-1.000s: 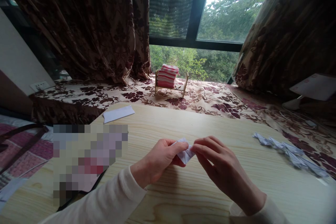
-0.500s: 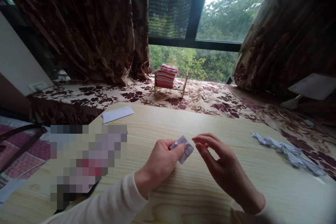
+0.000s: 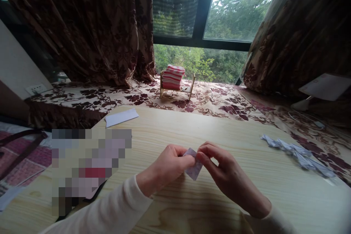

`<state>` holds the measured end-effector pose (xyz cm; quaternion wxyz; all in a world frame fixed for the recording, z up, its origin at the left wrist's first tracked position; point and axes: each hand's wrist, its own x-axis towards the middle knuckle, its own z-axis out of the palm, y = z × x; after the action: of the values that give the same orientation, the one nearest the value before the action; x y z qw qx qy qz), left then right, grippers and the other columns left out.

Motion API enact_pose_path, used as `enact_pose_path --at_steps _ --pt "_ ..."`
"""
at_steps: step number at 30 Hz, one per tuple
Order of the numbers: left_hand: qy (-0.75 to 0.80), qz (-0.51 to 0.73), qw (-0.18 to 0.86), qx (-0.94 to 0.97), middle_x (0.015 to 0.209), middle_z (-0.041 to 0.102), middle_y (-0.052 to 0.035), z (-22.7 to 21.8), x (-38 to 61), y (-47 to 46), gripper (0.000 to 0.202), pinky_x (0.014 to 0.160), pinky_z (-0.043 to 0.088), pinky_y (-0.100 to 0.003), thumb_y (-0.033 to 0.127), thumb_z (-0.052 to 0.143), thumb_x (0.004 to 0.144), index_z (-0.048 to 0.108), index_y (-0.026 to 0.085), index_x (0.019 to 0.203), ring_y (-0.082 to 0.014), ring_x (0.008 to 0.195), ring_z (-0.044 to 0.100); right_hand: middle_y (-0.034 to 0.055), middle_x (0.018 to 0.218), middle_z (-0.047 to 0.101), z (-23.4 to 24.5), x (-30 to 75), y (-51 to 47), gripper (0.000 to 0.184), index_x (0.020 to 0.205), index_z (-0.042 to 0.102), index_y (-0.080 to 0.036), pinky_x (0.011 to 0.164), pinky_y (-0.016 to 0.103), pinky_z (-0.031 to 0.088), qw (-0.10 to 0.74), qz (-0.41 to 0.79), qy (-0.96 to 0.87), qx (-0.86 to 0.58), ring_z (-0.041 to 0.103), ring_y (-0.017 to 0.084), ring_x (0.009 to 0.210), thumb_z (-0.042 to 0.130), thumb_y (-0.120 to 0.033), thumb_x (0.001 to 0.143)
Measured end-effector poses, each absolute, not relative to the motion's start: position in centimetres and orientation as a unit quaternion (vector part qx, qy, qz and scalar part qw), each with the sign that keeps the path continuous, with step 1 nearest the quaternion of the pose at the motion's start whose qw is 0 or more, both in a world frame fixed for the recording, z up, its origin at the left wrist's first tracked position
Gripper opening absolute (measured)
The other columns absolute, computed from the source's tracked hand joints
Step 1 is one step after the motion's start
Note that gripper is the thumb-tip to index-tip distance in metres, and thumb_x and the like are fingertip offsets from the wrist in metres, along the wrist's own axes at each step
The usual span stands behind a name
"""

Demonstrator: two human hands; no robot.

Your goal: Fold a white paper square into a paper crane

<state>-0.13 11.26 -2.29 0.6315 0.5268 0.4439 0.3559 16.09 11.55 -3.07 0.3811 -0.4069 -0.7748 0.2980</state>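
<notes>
Above the wooden table, my left hand (image 3: 168,164) pinches a small square of folded paper (image 3: 194,172), pale purplish-white, between thumb and fingers. My right hand (image 3: 223,164) is closed at the paper's right corner, thumb and forefinger pressed together on its edge. The paper is held tilted, one corner pointing down toward me. My left thumb covers part of its face, and the fingers behind it are hidden.
Several folded paper pieces (image 3: 297,152) lie in a row on the table (image 3: 170,124) at right. A white paper strip or stack (image 3: 122,117) lies at the far left edge. A pixelated object (image 3: 93,168) is at left. Beyond stands a small wooden rack (image 3: 191,87) with striped cloths (image 3: 172,76).
My right hand has moved left and closed on the paper's right corner; before, it was just apart from it. The paper has turned slightly and sits a little lower.
</notes>
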Motion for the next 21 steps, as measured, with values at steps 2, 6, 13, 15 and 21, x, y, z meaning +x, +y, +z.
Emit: enact_pose_path --at_steps 2,6,13,15,21 --pt "0.452 0.371 0.642 0.496 0.053 0.045 0.0019 -2.21 -0.17 11.34 0.017 0.056 0.029 -0.025 0.027 0.056 0.063 0.056 0.013 0.052 -0.01 0.056 0.037 0.0009 0.074 0.056 -3.01 16.27 11.64 0.026 0.073 0.057 -0.019 0.063 0.025 0.043 0.407 0.283 -0.772 -0.398 0.054 0.013 0.069 0.045 -0.026 0.095" --pt "0.473 0.448 0.628 0.426 0.059 0.056 -0.0008 -2.61 -0.01 11.48 0.02 0.06 0.034 -0.025 0.031 0.062 0.065 0.066 0.012 0.06 -0.0118 0.06 0.043 0.0037 0.09 0.06 -3.14 16.56 11.87 0.012 0.094 0.061 -0.019 0.069 0.025 0.046 0.461 0.213 -0.763 -0.399 0.056 0.014 0.078 0.049 -0.021 0.093" --pt "0.439 0.452 0.656 0.415 0.068 0.063 -0.0039 -2.86 0.03 11.49 0.02 0.066 0.037 -0.027 0.03 0.065 0.066 0.072 0.012 0.074 -0.0153 0.069 0.052 0.0022 0.084 0.057 -3.52 16.04 11.84 0.008 0.088 0.059 -0.019 0.062 0.026 0.047 0.438 0.193 -0.795 -0.373 0.053 0.014 0.071 0.058 -0.013 0.085" --pt "0.438 0.439 0.663 0.421 0.065 0.061 -0.0031 -2.61 -0.09 11.46 0.024 0.065 0.037 -0.027 0.034 0.065 0.068 0.071 0.012 0.072 -0.0152 0.067 0.05 0.0022 0.082 0.056 -3.56 16.06 11.85 0.008 0.086 0.059 -0.019 0.063 0.027 0.047 0.44 0.191 -0.797 -0.368 0.054 0.014 0.071 0.056 -0.012 0.086" --pt "0.46 0.44 0.652 0.412 0.056 0.054 0.0004 -2.24 -0.22 11.58 0.024 0.058 0.033 -0.024 0.035 0.063 0.068 0.065 0.012 0.059 -0.011 0.057 0.043 0.0028 0.083 0.056 -3.6 16.26 11.76 0.01 0.086 0.058 -0.02 0.064 0.027 0.047 0.434 0.178 -0.81 -0.351 0.055 0.014 0.073 0.054 -0.01 0.087"
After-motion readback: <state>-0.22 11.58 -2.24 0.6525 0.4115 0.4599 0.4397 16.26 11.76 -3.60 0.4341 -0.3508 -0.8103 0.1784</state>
